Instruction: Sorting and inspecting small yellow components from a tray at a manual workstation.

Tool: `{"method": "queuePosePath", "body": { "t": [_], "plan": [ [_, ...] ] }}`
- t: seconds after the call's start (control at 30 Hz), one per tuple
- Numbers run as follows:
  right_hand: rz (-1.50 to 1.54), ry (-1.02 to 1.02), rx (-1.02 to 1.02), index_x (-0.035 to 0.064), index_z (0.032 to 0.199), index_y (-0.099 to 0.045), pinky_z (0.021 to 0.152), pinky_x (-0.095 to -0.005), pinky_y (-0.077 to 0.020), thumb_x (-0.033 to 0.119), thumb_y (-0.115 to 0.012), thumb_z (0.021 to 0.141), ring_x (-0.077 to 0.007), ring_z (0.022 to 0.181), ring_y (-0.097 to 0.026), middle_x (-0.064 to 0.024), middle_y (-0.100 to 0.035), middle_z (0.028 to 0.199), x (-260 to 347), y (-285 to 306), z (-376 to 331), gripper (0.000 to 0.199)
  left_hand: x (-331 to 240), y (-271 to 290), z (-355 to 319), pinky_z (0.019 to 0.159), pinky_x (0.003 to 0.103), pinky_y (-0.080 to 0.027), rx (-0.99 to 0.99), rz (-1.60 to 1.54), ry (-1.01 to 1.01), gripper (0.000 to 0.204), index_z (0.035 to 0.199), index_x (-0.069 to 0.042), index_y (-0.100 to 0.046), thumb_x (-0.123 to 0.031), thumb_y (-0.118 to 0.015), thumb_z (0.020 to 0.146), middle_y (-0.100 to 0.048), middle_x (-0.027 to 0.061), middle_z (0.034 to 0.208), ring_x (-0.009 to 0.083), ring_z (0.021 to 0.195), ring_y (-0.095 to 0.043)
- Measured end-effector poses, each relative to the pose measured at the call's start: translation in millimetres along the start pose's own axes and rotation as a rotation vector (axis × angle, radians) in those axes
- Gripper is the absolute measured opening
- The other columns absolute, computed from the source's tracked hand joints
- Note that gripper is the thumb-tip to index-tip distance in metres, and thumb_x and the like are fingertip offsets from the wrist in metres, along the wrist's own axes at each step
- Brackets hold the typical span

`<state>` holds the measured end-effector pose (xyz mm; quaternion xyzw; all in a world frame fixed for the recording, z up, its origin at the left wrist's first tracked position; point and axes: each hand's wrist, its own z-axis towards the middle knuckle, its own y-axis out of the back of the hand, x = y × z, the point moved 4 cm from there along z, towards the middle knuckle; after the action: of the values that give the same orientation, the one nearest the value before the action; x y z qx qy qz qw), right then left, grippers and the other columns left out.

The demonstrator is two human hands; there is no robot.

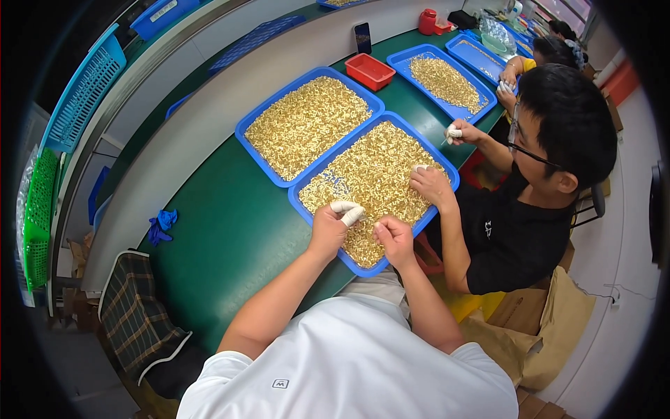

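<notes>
Both my hands are over the near blue tray [299, 208], which holds a spread of small gold-coloured metal pieces [380, 164]. My left hand [333, 227] is closed in a pinch above the tray's near left part, white finger cots on its thumb and a finger. Beside it, my right hand [395, 241] has its fingers curled together at the near edge. Whatever either hand pinches is too small or hidden to make out. A patch of blue tray bottom [338, 183] shows through the pieces left of the middle.
A co-worker's hand [431, 186] rests on the same tray's right side; their other hand [460, 131] holds a thin tool. Another full blue tray [252, 155] adjoins at the back left. Behind are a red bin [370, 72] and a phone [362, 38]. Blue gloves [162, 225] lie left.
</notes>
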<state>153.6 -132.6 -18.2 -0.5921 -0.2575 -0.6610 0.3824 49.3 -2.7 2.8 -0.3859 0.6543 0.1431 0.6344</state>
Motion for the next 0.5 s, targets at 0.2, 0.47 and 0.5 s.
{"method": "queuePosePath", "body": {
  "t": [0.2, 0.47, 0.5],
  "plan": [
    [-0.027, 0.010, 0.014, -0.0008, 0.081, -0.058, 0.055, -0.0215, -0.0419, 0.007, -0.057, 0.097, -0.0057, 0.060, -0.051, -0.0016, -0.058, 0.068, 1.0, -1.7, -0.7, 0.018, 3.8, -3.2, -2.2, 0.066, 0.022, -0.047, 0.023, 0.084, -0.009, 0.007, 0.092, -0.002, -0.072, -0.007, -0.074, 0.087, -0.068, -0.0017, 0.081, 0.0053, 0.072, -0.059],
    [-0.044, -0.018, 0.016, -0.0012, 0.086, -0.060, 0.055, -0.0222, -0.0446, 0.013, -0.053, 0.100, -0.0069, 0.061, -0.055, -0.0034, -0.062, 0.073, 0.8, -3.3, 0.0, 0.021, 6.5, -9.1, -4.5, 0.071, 0.023, -0.050, 0.104, 0.085, -0.025, 0.014, 0.099, -0.002, -0.072, -0.006, -0.074, 0.086, -0.070, 0.0008, 0.088, 0.0070, 0.079, -0.062],
    [-0.021, -0.031, 0.016, -0.0014, 0.088, -0.061, 0.056, -0.0221, -0.0451, 0.014, -0.053, 0.100, -0.0069, 0.061, -0.055, -0.0035, -0.062, 0.074, -0.2, -2.3, -0.1, 0.021, 5.5, -8.0, -4.5, 0.071, 0.023, -0.050, 0.103, 0.085, -0.024, 0.014, 0.099, -0.002, -0.072, -0.006, -0.074, 0.086, -0.070, 0.0008, 0.088, 0.0070, 0.079, -0.062]
  ]
}}
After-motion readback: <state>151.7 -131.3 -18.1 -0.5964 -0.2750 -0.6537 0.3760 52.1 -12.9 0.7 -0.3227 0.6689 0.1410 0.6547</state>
